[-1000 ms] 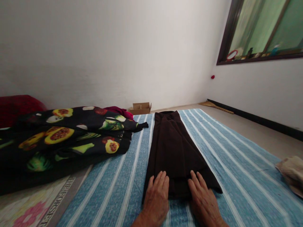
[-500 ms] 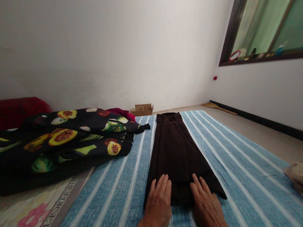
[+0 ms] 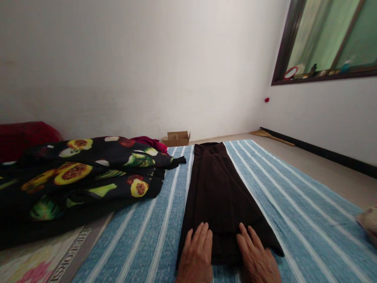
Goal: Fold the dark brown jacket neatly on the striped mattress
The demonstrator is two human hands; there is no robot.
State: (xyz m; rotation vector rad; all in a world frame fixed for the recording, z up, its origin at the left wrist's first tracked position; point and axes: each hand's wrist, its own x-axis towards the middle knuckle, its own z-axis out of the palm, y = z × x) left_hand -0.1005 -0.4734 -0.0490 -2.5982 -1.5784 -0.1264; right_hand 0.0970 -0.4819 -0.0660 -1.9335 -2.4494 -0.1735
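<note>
Left hand (image 3: 196, 255), right hand (image 3: 257, 257) barely lower than before: two open palms flat on one brown garment (image 3: 219, 188)

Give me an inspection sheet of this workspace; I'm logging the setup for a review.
Surface: blue striped sheet, spread flat.
Work items: dark brown garment, folded into a long strip, lying lengthwise on the sheet.
Clutter: black fruit-print fabric heaped at left, overlapping the sheet's edge; magenta cloth behind it; beige cloth at the right edge; floral mat at near left.
Hands: left hand and right hand both open, flat on the garment's near end.
Cables: nothing seen.
Surroundings: white wall; cardboard box at its foot; window upper right; red cushion far left.
</note>
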